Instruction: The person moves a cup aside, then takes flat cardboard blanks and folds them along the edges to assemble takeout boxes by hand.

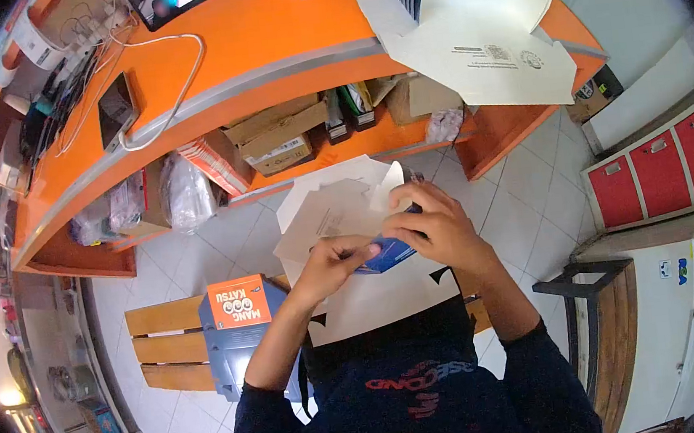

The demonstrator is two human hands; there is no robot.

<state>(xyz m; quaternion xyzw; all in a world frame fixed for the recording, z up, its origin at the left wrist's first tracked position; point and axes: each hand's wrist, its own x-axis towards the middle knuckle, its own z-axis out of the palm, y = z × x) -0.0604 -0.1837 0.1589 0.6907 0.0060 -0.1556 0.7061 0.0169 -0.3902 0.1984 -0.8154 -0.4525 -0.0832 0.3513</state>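
Observation:
A cream cardboard sheet (373, 307) with cut flaps and small print lies over my lap. Above it, my left hand (339, 264) pinches the lower left part of a blue printed piece (389, 254). My right hand (432, 224) has its fingers bent around the upper right of the same piece, beside a raised cream flap. The fingers cover much of the blue piece, so its full shape is hidden.
An orange desk (260, 31) curves ahead, with a phone (117, 109), cables and more cream card (508, 56). Boxes (280, 139) fill its shelf. On the wooden bench (166, 349) at left lie flat dark pieces and an orange printed panel (238, 302). A white cabinet stands right.

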